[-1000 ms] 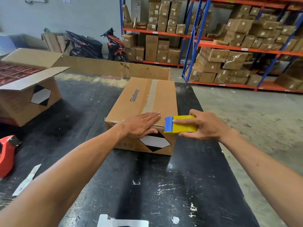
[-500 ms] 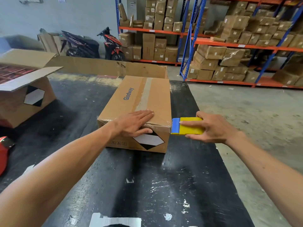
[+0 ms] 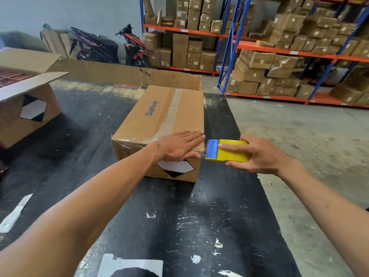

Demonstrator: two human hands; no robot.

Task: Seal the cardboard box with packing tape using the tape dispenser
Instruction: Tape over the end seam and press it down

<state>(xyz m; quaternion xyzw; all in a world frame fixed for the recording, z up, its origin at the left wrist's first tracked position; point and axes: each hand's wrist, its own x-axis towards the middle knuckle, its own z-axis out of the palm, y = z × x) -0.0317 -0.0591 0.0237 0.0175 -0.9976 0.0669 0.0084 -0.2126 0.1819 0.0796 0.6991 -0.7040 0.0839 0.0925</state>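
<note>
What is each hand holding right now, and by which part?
The right hand grips the tape dispenser by its yellow body, blue cutter end free. The left hand holds nothing; it lies flat on the cardboard box, at its near edge.

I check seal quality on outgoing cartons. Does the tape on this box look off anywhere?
Yes. The clear tape across the near top edge of the cardboard box looks wrinkled and crinkly left of the left hand, not lying smooth.

I see a warehouse: grey concrete floor (image 3: 311, 136), pale wall (image 3: 60, 13) at back left. Blue-and-orange shelving racks (image 3: 235, 45) hold stacked cartons, and two motorbikes (image 3: 111, 47) stand against the wall. Black scuffed worktable (image 3: 199, 226) fills the foreground under even light.
</note>
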